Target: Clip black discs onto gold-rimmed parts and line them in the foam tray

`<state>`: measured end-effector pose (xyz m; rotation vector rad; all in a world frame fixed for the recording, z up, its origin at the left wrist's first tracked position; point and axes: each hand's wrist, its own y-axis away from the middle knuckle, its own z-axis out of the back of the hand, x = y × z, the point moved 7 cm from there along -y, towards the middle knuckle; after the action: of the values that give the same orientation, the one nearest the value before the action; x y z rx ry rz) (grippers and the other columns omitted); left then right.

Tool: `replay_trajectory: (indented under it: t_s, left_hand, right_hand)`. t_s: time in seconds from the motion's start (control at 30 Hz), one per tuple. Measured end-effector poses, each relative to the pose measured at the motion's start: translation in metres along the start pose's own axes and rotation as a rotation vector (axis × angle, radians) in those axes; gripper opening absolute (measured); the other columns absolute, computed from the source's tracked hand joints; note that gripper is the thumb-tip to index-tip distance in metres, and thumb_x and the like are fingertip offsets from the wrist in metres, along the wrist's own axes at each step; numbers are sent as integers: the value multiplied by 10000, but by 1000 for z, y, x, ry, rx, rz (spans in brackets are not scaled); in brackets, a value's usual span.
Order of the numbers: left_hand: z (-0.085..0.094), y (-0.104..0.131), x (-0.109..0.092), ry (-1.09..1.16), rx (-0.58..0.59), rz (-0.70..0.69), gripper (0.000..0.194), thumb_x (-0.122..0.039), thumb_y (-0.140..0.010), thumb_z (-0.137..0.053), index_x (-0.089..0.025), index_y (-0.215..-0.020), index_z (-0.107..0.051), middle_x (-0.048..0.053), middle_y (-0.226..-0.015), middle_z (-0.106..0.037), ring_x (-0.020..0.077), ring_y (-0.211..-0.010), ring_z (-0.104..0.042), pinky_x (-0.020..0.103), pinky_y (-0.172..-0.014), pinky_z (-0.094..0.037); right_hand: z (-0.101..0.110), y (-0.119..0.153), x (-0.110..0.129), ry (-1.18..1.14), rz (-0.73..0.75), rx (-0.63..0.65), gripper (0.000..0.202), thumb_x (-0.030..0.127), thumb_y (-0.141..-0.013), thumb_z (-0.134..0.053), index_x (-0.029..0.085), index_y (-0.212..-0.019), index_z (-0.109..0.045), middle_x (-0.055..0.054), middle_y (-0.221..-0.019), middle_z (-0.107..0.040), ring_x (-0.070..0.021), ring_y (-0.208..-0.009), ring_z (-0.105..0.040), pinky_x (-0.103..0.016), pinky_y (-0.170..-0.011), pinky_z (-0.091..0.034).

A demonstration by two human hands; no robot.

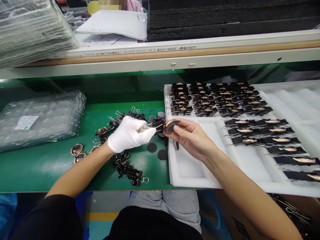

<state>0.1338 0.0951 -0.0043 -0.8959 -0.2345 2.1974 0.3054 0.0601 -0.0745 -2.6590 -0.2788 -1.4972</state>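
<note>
My left hand (131, 133), in a white glove, pinches the wire handles of a black binder clip (157, 124). The clip's mouth points right and meets the edge of a round, dark disc with a gold-coloured rim (172, 127). Bare fingers of my right hand (193, 135) close around that disc over the tray's left edge. Whether the clip's jaws grip the rim, I cannot tell. Another thin dark disc (177, 145) shows just under my right fingers. Loose black discs (163, 154) lie on the green table below, and a curved pile of binder clips (127, 168) surrounds my left wrist.
A white foam tray (190, 171) on the right carries rows of clipped gold-rimmed pieces (225, 100). Left stand clear plastic trays (50, 116), near several gold-rimmed round pieces (76, 149). A shelf edge (140, 63) crosses behind. More clips sit in a box (295, 210) below right.
</note>
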Motion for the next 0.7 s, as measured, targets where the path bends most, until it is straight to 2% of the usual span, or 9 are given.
replay_trajectory:
  t_s: [0.1, 0.2, 0.53, 0.7]
  left_hand:
    - [2, -1, -11, -14, -46, -130, 478, -304, -856, -577, -193, -506, -271, -70, -509, -199, 53, -481, -177, 232, -440, -155]
    - [-2, 1, -16, -14, -46, -186, 478, -276, -874, -575, -193, -514, -272, -72, -519, -193, 54, -484, -168, 227, -435, -156]
    - [-12, 4, -7, 80, -17, -61, 504, -322, -899, -576, -190, -502, -294, -79, -493, -227, 43, -456, -206, 219, -428, -170]
    - [-15, 5, -1, 47, 90, 44, 476, -405, -929, -552, -182, -517, -470, -58, -467, -392, 61, -447, -332, 228, -461, -266]
  right_hand:
    - [4, -1, -1, -42, -32, -77, 223, 352, -756, -932, 253, -928, -830, -15, -1010, -758, -159, -968, -700, -380, -960, -637]
    - [2, -1, -6, -53, -79, -71, 255, 360, -732, -946, 254, -932, -827, -19, -1015, -761, -170, -964, -700, -409, -945, -644]
    - [-1, -2, -14, -56, -90, -85, 288, 377, -727, -945, 246, -952, -823, -26, -1042, -783, -176, -987, -715, -400, -971, -622]
    - [-3, -2, -13, -65, -82, -72, 282, 379, -745, -932, 255, -971, -818, -25, -1050, -785, -182, -992, -717, -398, -967, -620]
